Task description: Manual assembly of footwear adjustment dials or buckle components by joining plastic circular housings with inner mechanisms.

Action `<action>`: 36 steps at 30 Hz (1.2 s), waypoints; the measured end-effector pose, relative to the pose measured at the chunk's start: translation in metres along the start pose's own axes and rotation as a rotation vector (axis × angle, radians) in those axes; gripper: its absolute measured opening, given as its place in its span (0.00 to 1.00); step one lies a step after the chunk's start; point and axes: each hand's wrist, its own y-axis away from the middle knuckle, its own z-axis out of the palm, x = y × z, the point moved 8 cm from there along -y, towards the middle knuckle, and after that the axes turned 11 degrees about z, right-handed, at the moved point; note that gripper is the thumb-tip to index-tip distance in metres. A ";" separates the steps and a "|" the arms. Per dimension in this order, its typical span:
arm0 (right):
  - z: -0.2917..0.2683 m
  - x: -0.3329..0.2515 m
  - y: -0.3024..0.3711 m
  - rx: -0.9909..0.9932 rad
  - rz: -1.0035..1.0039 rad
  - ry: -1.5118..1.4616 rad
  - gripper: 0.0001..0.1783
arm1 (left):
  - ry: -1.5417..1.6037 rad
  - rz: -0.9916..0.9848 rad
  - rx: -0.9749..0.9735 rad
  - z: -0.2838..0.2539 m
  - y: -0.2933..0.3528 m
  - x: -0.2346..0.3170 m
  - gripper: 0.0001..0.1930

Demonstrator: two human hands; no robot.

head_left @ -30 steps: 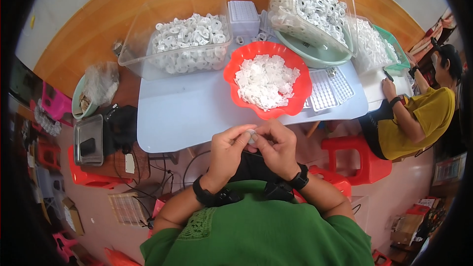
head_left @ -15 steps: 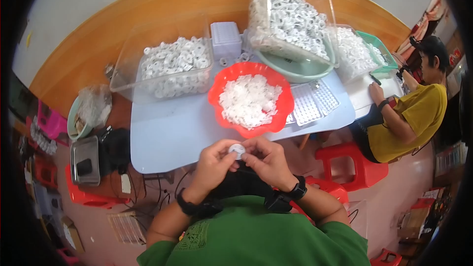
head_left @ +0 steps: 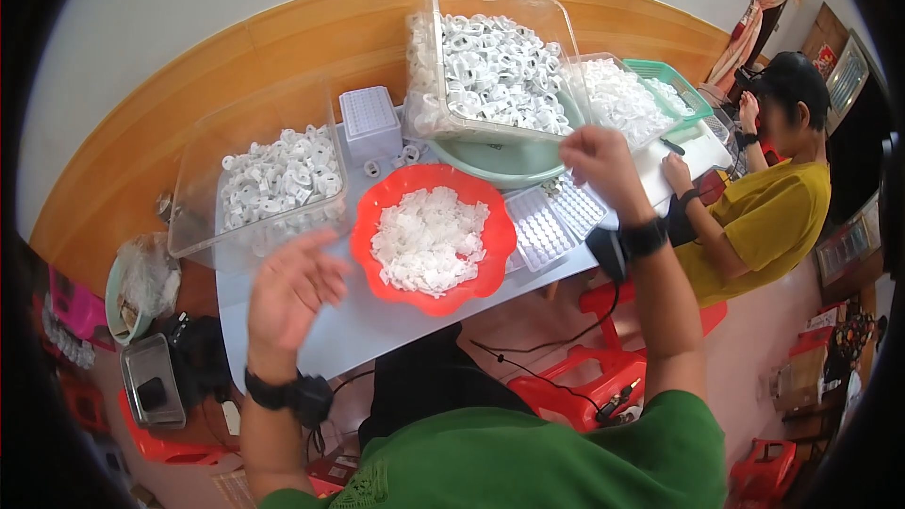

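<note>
My left hand (head_left: 294, 290) hovers over the left end of the table, fingers apart and a little blurred, with nothing seen in it. It is in front of a clear bin of white round plastic parts (head_left: 286, 172). My right hand (head_left: 603, 165) is raised at the lower right corner of a tilted clear bin (head_left: 509, 127) heaped with white ring-shaped parts (head_left: 504, 66). Its fingers curl in and look closed; whatever they may hold is hidden. Between the hands stands a red scalloped bowl (head_left: 363, 250) of small translucent white pieces (head_left: 429, 240).
The tilted bin rests in a pale green basin (head_left: 500, 165). White trays with round pockets (head_left: 542, 231) lie right of the bowl; a white box (head_left: 370, 123) stands behind it. At the right, a co-worker in a yellow shirt (head_left: 764, 217) sits at the table. Red stools (head_left: 589, 382) stand below.
My hands have parted from in front of my body, where they held a white round part. The left went left and the right went up and right. The view has shifted.
</note>
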 end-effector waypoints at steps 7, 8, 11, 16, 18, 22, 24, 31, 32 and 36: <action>-0.008 0.012 -0.107 0.128 -0.240 0.730 0.09 | -0.128 -0.260 -0.025 0.009 0.051 -0.057 0.15; 0.001 0.016 -0.115 0.076 -0.274 0.805 0.11 | -0.136 -0.268 -0.004 0.005 0.055 -0.058 0.15; 0.015 0.025 -0.128 -0.027 -0.250 0.907 0.14 | -0.137 -0.281 0.059 -0.009 0.067 -0.057 0.15; -0.014 0.021 -0.127 0.052 -0.152 0.676 0.10 | -0.112 -0.255 0.108 -0.021 0.074 -0.059 0.15; -0.025 0.019 -0.114 0.034 -0.017 0.378 0.09 | -0.137 -0.276 0.118 -0.020 0.075 -0.064 0.15; -0.025 0.009 -0.060 -0.101 0.133 -0.344 0.10 | -0.296 -0.270 0.087 -0.004 0.069 -0.067 0.15; 0.006 0.007 -0.026 -0.283 0.170 -0.691 0.10 | -0.365 -0.211 0.090 0.004 0.068 -0.067 0.15; 0.143 -0.011 0.133 -0.839 0.380 -1.255 0.15 | -0.602 0.148 -0.098 0.071 0.042 -0.057 0.23; 0.157 -0.010 0.148 -0.879 0.425 -1.291 0.15 | -0.598 0.197 -0.143 0.080 0.042 -0.055 0.25; 0.194 -0.009 0.186 -0.963 0.527 -1.449 0.16 | -0.564 0.262 -0.163 0.086 0.050 -0.060 0.22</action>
